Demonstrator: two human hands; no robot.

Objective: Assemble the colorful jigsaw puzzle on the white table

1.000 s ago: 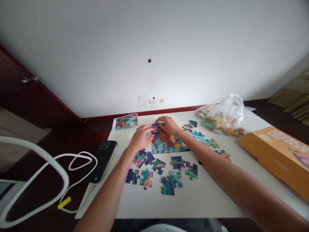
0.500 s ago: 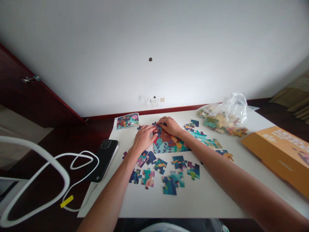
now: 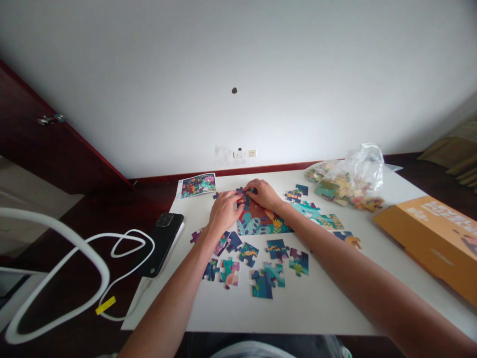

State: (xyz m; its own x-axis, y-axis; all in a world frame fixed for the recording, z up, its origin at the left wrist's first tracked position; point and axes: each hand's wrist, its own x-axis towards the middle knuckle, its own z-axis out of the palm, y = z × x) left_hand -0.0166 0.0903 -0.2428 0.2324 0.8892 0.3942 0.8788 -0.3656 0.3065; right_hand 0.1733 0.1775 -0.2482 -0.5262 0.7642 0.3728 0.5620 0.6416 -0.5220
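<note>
Grip unclear, left hand (image 3: 224,213) and right hand (image 3: 264,195) both curled down with fingertips hidden around a dark blue jigsaw piece (image 3: 242,198) at the top edge of the assembled puzzle section (image 3: 261,222) on the white counter (image 3: 316,308); light stiff thin card, take by its edges.

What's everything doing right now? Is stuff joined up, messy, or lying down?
left hand, pressing on puzzle pieces
right hand, pressing on dark puzzle pieces
joined puzzle section, partly built
loose puzzle pieces, lying apart
plastic bag, crumpled, holding pieces
orange cardboard box, lying flat
phone, lying face down
</note>
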